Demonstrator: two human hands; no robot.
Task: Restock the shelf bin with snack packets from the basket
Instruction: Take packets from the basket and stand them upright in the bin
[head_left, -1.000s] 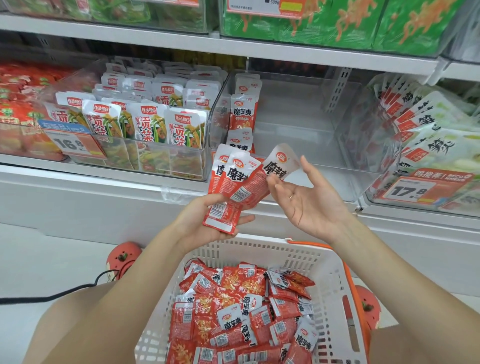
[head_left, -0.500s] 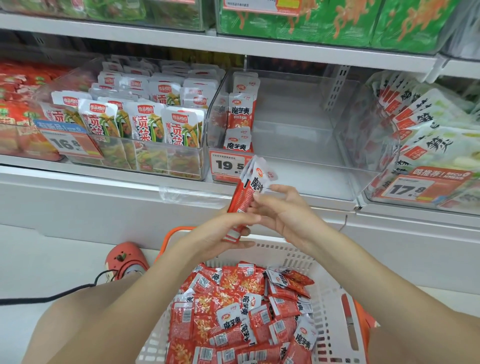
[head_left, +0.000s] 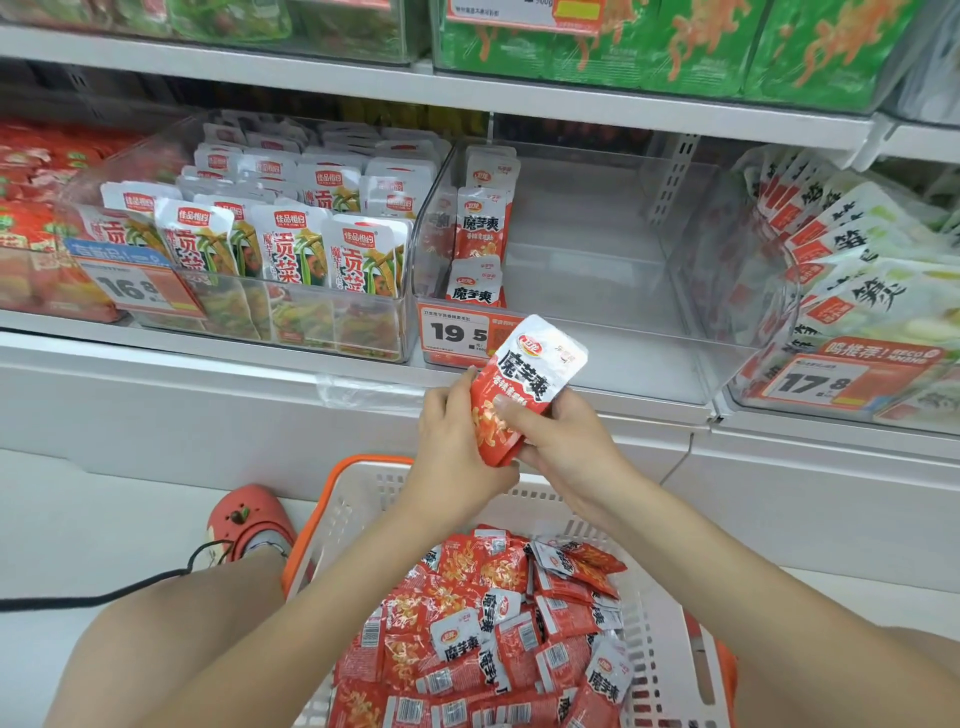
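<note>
Both hands hold a squared-up stack of red-and-white snack packets (head_left: 530, 382) just below the shelf edge. My left hand (head_left: 454, 436) grips the stack's lower left side and my right hand (head_left: 563, 441) grips its right side, thumb across the front. Behind the stack stands the clear shelf bin (head_left: 597, 270); it holds a single row of the same packets (head_left: 483, 228) along its left wall. Under my arms sits the white basket (head_left: 662, 613) with an orange rim, filled with several loose red packets (head_left: 493, 639).
A full bin of green-and-white packets (head_left: 291, 244) stands to the left, and a bin of white packets (head_left: 852, 270) to the right. Price tags 19.5 (head_left: 460, 332) and 17.8 (head_left: 815, 382) hang on the bin fronts. An upper shelf board (head_left: 467, 93) runs overhead.
A second ago the packets were fanned out in my left hand with my right hand open beside them. Both hands have since closed on them and gathered them into one stack, front facing me.
</note>
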